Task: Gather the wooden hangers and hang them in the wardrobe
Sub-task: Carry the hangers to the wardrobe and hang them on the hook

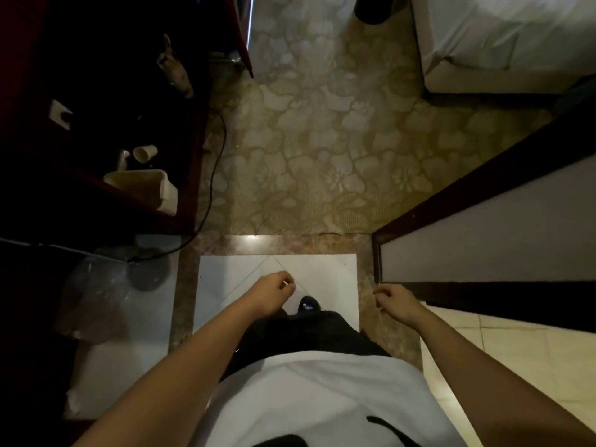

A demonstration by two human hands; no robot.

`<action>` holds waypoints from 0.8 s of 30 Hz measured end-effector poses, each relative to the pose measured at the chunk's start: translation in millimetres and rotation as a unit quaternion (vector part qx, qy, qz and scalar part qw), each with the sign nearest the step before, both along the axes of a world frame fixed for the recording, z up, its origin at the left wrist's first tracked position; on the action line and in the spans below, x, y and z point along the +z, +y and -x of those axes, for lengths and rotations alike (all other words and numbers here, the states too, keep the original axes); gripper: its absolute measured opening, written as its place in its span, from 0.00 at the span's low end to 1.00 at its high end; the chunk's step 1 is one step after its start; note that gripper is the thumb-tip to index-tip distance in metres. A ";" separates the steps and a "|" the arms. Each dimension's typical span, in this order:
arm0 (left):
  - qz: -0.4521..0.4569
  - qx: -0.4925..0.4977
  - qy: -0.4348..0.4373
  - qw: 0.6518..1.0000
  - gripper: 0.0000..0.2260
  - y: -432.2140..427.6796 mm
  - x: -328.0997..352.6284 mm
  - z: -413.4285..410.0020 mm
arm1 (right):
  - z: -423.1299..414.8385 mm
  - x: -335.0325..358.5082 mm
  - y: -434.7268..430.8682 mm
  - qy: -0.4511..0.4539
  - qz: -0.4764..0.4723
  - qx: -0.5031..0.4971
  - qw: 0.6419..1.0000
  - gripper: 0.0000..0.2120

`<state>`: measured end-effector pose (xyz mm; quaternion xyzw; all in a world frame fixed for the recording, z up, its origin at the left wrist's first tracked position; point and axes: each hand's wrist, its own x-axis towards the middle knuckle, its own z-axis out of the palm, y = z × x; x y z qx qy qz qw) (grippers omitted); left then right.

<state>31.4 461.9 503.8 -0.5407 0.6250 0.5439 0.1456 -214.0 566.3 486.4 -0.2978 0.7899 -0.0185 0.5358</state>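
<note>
No wooden hanger and no wardrobe rail shows in the head view. I look straight down at my body and the floor. My left hand (274, 293) hangs over the white floor tile (332, 285) with its fingers curled in; a thin pale sliver shows at the fingertips and I cannot tell what it is. My right hand (395, 300) is held out beside the dark door frame (377, 259), its fingers loosely curled with nothing in them. A dark shoe (308, 306) pokes out below, between the two hands.
A dark wooden cabinet (190, 175) stands at the left; its shelf holds a white tray (142, 185) and a paper cup (145, 153). A black cable (213, 188) hangs down its side. A bin with a clear bag (106, 295) sits lower left. Patterned carpet (322, 150) leads to a bed (503, 43).
</note>
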 end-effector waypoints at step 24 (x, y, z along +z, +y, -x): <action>-0.018 0.234 -0.092 0.968 0.13 -373.9 -28.5 -69.2 | 6.5 -1.0 -474.9 -0.053 0.051 0.194 0.978 0.15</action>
